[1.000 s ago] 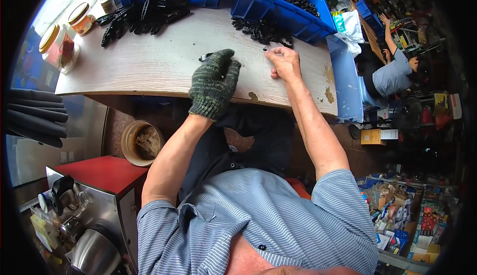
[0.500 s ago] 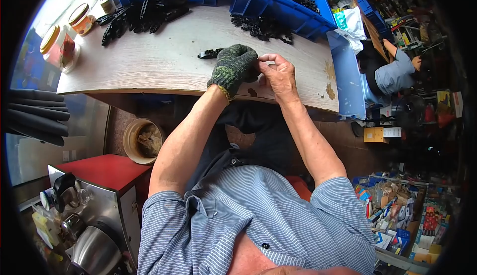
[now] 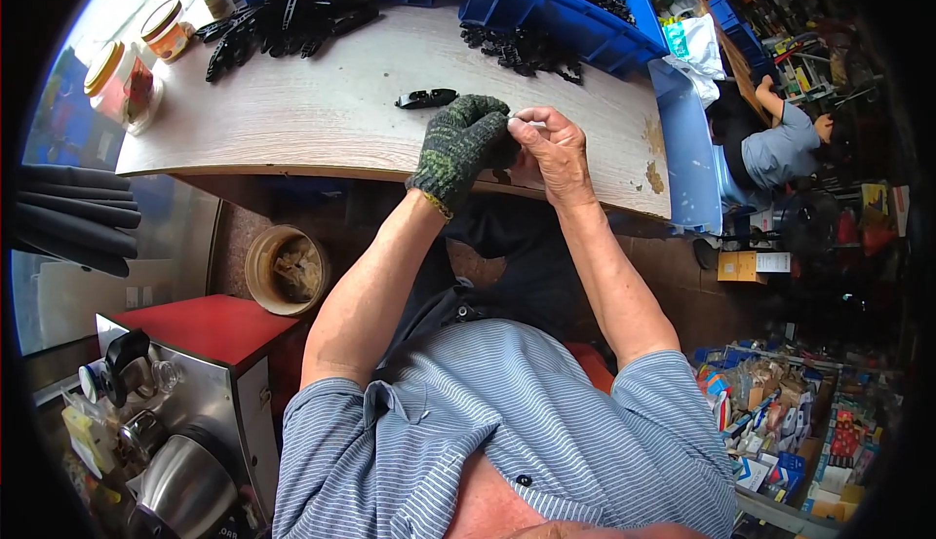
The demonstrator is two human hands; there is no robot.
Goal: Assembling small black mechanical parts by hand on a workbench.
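Observation:
My left hand [image 3: 461, 149], in a dark green and black knitted glove with a yellow cuff edge, is closed above the near edge of the table [image 3: 322, 110]. What it holds, if anything, is hidden by the glove. Against its fingertips, my bare right hand [image 3: 556, 154] pinches thumb and forefinger together; anything between them is too small to name. A single glossy black plastic part [image 3: 426, 98] lies on the table just beyond the gloved hand. A heap of long black parts [image 3: 292, 22] sits at the far left, and smaller black pieces [image 3: 522, 52] are piled farther right.
Blue bins [image 3: 561, 13] line the table's back, one filled with small black parts. Lidded jars [image 3: 122, 86] stand at the left edge. Below are a bucket [image 3: 286, 271] and a red-topped cabinet [image 3: 200, 334]. Another person [image 3: 775, 149] is at the far right.
Both hands stay together, with only small finger movement. Slightly more of the black part on the table shows beyond the glove. The whole view has shifted a little.

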